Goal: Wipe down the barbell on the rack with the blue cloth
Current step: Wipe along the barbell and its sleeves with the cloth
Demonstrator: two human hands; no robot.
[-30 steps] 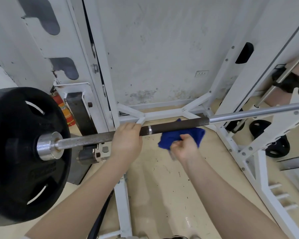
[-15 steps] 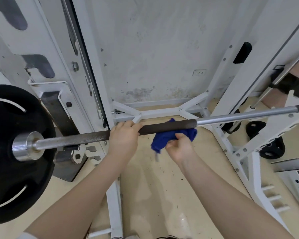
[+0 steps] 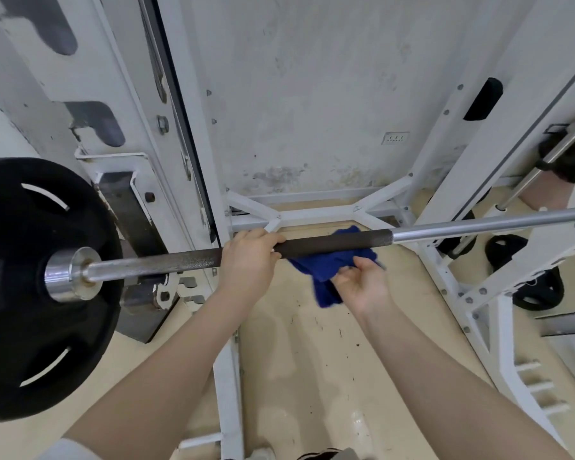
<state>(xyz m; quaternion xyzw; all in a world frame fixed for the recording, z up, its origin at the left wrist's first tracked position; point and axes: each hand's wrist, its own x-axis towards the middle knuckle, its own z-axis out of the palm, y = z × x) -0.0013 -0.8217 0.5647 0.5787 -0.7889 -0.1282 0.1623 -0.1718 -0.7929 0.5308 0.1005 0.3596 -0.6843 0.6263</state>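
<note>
Bar (image 3: 332, 243) on rack (image 3: 193, 134): left hand (image 3: 248, 260) fingers curled round it, apparently steadying; right hand (image 3: 362, 283) fingers pinching cloth (image 3: 326, 267) beneath, ready to wipe.

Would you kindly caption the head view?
Left hand grips the barbell; right hand holds the cloth beneath it.

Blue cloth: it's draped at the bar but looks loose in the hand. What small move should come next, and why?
Probably close the right hand so the blue cloth wraps the barbell, then slide along it. The cloth hangs bunched under the dark knurled section, only pinched, while the left hand grips the bar beside it.
</note>
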